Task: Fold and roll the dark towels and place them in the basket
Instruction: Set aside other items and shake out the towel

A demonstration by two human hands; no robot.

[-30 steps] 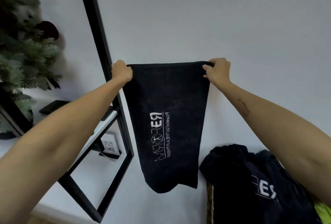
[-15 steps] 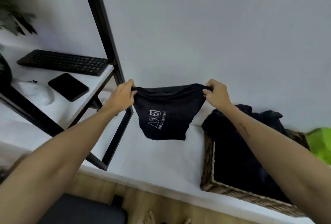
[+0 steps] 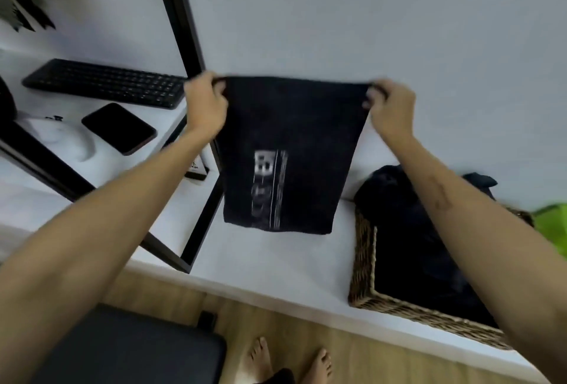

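Note:
A dark towel (image 3: pixel 294 138) with white lettering hangs stretched flat in the air above the white table (image 3: pixel 270 264). My left hand (image 3: pixel 205 104) grips its top left corner and my right hand (image 3: pixel 389 107) grips its top right corner. The towel's lower edge hangs just above the table surface. At the right stands a wicker basket (image 3: pixel 365 261) on the table, filled with more dark towels (image 3: pixel 420 248) piled loosely and spilling over its back rim.
A black metal frame (image 3: pixel 184 31) rises at the left of the towel. Behind it lie a black keyboard (image 3: pixel 104 83), a dark phone (image 3: pixel 119 129) and a white object (image 3: pixel 58 135). A green thing (image 3: pixel 552 227) sits at the far right. A dark seat (image 3: pixel 132 350) and bare feet are below.
The towel was slack half a second ago and is now pulled taut and hanging longer. The view has tilted further down toward the table, floor and feet.

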